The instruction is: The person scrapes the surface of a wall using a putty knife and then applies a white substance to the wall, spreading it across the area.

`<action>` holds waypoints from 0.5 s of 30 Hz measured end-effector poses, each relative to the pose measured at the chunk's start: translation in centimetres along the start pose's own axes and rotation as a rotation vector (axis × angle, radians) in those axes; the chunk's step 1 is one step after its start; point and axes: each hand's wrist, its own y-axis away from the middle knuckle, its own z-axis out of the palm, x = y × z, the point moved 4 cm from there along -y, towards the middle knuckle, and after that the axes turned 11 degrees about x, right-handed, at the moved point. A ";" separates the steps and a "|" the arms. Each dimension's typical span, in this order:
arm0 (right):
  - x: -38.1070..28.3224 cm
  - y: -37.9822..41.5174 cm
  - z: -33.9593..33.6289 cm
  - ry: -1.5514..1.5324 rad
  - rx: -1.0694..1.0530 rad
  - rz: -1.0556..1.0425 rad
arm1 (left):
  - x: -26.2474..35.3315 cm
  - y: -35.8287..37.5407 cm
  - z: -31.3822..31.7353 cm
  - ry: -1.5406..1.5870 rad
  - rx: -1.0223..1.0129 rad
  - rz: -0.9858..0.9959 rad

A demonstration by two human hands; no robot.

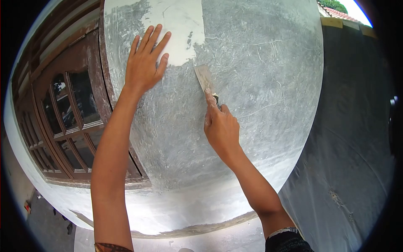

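My left hand (145, 63) lies flat on the wall with its fingers spread, the fingertips over the lower left of a white painted patch (176, 25). In my right hand (221, 126) is a putty knife (203, 77), its handle wrapped by my fingers and my index finger stretched along the blade. The blade's end points up and left, close to the lower right edge of the white patch. Around both hands the wall (252, 75) is grey, scraped and streaked, with thin cracks.
A brown wooden window (65, 105) with glass panes is set into the wall on the left. Along the right side hangs a dark sheet (340, 138). Below the grey area runs a white band of wall (201, 206). Roof tiles (342, 13) show at the upper right.
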 end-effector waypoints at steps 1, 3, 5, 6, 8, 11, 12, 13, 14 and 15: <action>0.0 -0.1 0.2 0.007 -0.003 -0.001 | -0.1 0.1 0.0 -0.011 0.002 0.002; -0.5 -1.3 0.3 0.005 0.092 -0.042 | -0.1 0.2 0.2 -0.010 0.009 -0.004; -1.2 -3.2 0.1 0.010 0.130 -0.038 | -0.1 0.3 0.3 -0.005 0.014 -0.001; -1.5 -3.6 -0.1 0.009 0.170 -0.037 | -0.2 0.4 0.3 -0.010 0.019 0.001; -1.7 -2.7 -0.2 0.030 0.131 -0.009 | -0.5 0.4 0.2 -0.006 0.025 0.000; -1.9 0.1 -0.1 0.052 0.034 0.058 | -0.9 0.9 -0.3 0.039 0.025 0.031; -1.9 0.7 0.0 0.050 -0.015 0.092 | -1.1 1.1 -0.5 0.043 0.016 0.044; -2.1 0.3 0.1 0.060 -0.019 0.096 | -1.2 1.3 -0.7 0.045 0.007 0.056; -2.4 -0.8 0.1 0.061 0.065 0.065 | -1.2 1.6 -0.8 0.055 0.005 0.052; -2.7 -1.7 -0.1 0.062 0.151 0.034 | -1.2 1.8 -0.9 0.067 0.007 0.045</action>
